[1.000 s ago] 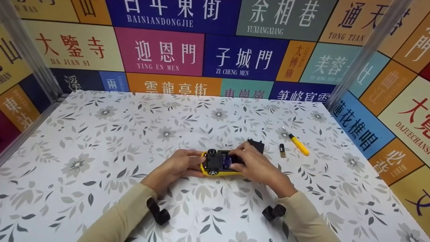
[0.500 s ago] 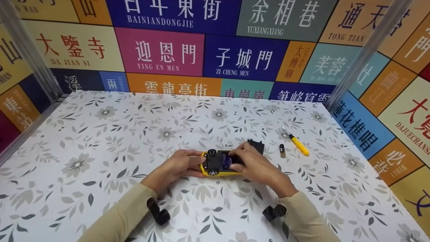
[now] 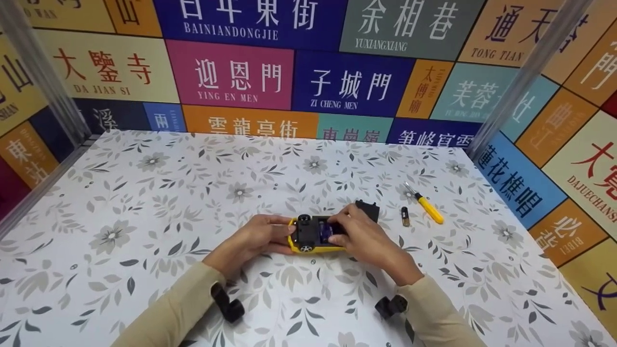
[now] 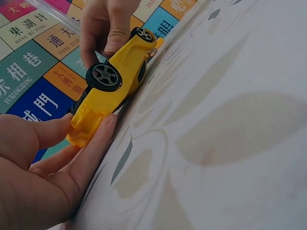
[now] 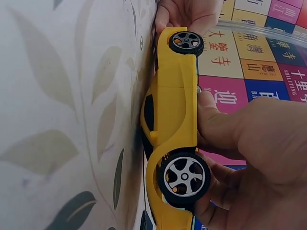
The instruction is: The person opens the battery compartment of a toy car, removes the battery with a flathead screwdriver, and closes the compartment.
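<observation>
A: What is the left hand doing?
B: It is gripping one end of the yellow toy car, thumb and fingers closing on it from opposite sides.
A: And where is the car lying?
B: Roof-down on the flower-patterned bench, between both hands, its wheels facing up.
A: What about the right hand?
B: It is reaching over the open compartment in the underside, where something purple-blue is showing. Its fingers are bending, but the hand is hiding the tips, so I'm not managing to tell whether they are pinching anything.
A: Is anything else lying around?
B: A flat black piece is resting just beyond the right hand. To that hand's right a small battery is lying, and farther out a yellow-handled screwdriver is pointing its tip away from the hands.
</observation>
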A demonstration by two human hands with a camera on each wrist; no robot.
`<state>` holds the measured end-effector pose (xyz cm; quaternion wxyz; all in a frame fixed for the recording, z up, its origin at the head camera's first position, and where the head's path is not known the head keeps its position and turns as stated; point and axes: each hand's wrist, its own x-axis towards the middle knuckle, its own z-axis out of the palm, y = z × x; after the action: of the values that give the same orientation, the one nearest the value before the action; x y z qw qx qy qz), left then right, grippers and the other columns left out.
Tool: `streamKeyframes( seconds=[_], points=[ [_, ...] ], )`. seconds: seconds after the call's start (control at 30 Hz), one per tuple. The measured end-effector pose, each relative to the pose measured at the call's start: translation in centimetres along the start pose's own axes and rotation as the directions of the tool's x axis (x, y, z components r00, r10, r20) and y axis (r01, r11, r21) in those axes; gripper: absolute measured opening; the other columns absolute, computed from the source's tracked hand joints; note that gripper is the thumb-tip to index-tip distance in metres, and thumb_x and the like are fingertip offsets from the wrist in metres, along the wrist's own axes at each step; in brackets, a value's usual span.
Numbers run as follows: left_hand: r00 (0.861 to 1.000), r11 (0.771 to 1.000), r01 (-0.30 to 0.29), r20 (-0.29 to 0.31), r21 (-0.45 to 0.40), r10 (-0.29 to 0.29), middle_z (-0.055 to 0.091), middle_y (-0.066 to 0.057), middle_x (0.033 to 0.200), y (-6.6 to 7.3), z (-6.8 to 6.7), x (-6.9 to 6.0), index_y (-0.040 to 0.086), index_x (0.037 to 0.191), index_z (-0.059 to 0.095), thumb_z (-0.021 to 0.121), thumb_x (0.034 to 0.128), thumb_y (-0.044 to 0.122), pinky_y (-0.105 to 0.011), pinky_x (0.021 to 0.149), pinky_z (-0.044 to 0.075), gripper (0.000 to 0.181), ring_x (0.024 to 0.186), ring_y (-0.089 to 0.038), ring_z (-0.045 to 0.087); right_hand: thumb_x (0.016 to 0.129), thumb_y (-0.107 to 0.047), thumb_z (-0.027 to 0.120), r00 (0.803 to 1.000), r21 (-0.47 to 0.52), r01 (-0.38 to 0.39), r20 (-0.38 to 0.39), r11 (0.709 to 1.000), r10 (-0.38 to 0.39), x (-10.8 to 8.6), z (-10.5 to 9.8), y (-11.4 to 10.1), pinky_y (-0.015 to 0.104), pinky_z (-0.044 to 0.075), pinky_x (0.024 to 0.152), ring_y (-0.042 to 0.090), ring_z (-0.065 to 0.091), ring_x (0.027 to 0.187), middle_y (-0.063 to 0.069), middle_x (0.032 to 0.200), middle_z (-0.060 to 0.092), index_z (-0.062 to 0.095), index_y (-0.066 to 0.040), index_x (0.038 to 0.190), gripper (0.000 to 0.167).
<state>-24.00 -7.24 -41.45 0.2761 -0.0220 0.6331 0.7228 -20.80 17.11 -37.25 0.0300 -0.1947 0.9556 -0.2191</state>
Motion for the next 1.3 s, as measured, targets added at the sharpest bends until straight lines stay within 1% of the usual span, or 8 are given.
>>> streamKeyframes(
  seconds=[0.13,0.27,0.4,0.6,0.73,0.83,1.03,1.3],
  points=[
    [1.0,1.0,-0.014,0.009,0.003,0.014,0.072,-0.025,0.111,-0.1,-0.1,0.0,-0.008,0.137,0.052,0.062,0.0967,0.003,-0.037,0.079,0.065,0.043,0.09,-0.027,0.075,0.1,-0.024,0.061,1.0,-0.02,0.012,0.015,1.0,-0.012,0.0,0.0,-0.1,0.045,0.047,0.104,0.026,0.05,0.119,0.009,0.127,0.052,0.062,-0.01,0.134,0.037],
    [1.0,1.0,-0.017,0.0,-0.01,0.017,0.073,-0.025,0.109,-0.3,-0.2,0.1,-0.008,0.137,0.052,0.063,0.0958,0.003,-0.038,0.08,0.065,0.044,0.087,-0.028,0.075,0.103,-0.026,0.055,0.999,0.017,0.01,0.034,1.0,-0.01,0.1,-0.2,0.1,0.044,0.046,0.102,0.025,0.05,0.116,0.008,0.126,0.053,0.063,-0.01,0.133,0.034],
    [1.0,1.0,-0.015,-0.005,-0.019,0.015,0.072,-0.026,0.109,-0.3,-0.2,0.2,-0.007,0.137,0.052,0.063,0.0954,0.002,-0.039,0.079,0.065,0.044,0.086,-0.028,0.075,0.105,-0.027,0.053,0.998,0.07,0.019,0.054,0.997,-0.023,0.2,-0.4,0.5,0.045,0.046,0.1,0.023,0.051,0.115,0.005,0.125,0.055,0.066,-0.013,0.129,0.031],
    [1.0,1.0,-0.012,-0.007,-0.013,0.012,0.071,-0.029,0.113,-0.3,-0.1,0.2,-0.006,0.137,0.053,0.063,0.0949,0.002,-0.04,0.08,0.064,0.044,0.086,-0.029,0.075,0.099,-0.032,0.062,0.991,0.125,0.096,0.076,0.988,-0.106,0.2,-1.0,1.0,0.044,0.048,0.096,0.022,0.056,0.111,0.002,0.121,0.063,0.07,-0.017,0.117,0.025],
    [1.0,1.0,-0.009,-0.01,-0.005,0.009,0.071,-0.028,0.112,-0.2,0.0,0.2,-0.004,0.136,0.054,0.063,0.0949,0.002,-0.04,0.08,0.064,0.043,0.087,-0.029,0.075,0.089,-0.035,0.076,0.988,0.102,0.118,0.083,0.988,-0.127,0.2,-1.2,1.0,0.043,0.05,0.093,0.021,0.058,0.107,0.003,0.119,0.066,0.071,-0.018,0.117,0.033],
    [1.0,1.0,-0.005,-0.011,0.0,0.005,0.071,-0.028,0.113,-0.1,0.0,0.2,-0.003,0.137,0.054,0.063,0.095,0.002,-0.04,0.08,0.064,0.043,0.088,-0.029,0.075,0.083,-0.032,0.083,0.988,0.08,0.115,0.091,0.99,-0.122,0.2,-1.4,0.9,0.044,0.051,0.094,0.022,0.059,0.108,0.003,0.119,0.066,0.071,-0.018,0.118,0.04],
    [1.0,1.0,0.002,-0.026,-0.005,-0.002,0.072,-0.026,0.111,0.1,0.1,0.1,-0.003,0.136,0.055,0.063,0.0954,0.002,-0.039,0.078,0.065,0.042,0.09,-0.031,0.075,0.079,-0.023,0.086,0.983,0.09,0.158,0.084,0.983,-0.165,0.1,-1.7,0.8,0.042,0.054,0.091,0.022,0.061,0.104,0.005,0.115,0.068,0.072,-0.015,0.115,0.04],
    [1.0,1.0,-0.011,-0.024,-0.007,0.011,0.074,-0.024,0.106,-0.1,0.0,0.1,-0.005,0.136,0.054,0.063,0.0958,0.003,-0.039,0.076,0.065,0.042,0.089,-0.031,0.075,0.077,-0.015,0.086,0.97,0.089,0.217,0.092,0.972,-0.225,0.2,-1.8,1.0,0.048,0.051,0.1,0.024,0.061,0.112,0.002,0.115,0.069,0.075,-0.018,0.109,0.034]
  ],
)
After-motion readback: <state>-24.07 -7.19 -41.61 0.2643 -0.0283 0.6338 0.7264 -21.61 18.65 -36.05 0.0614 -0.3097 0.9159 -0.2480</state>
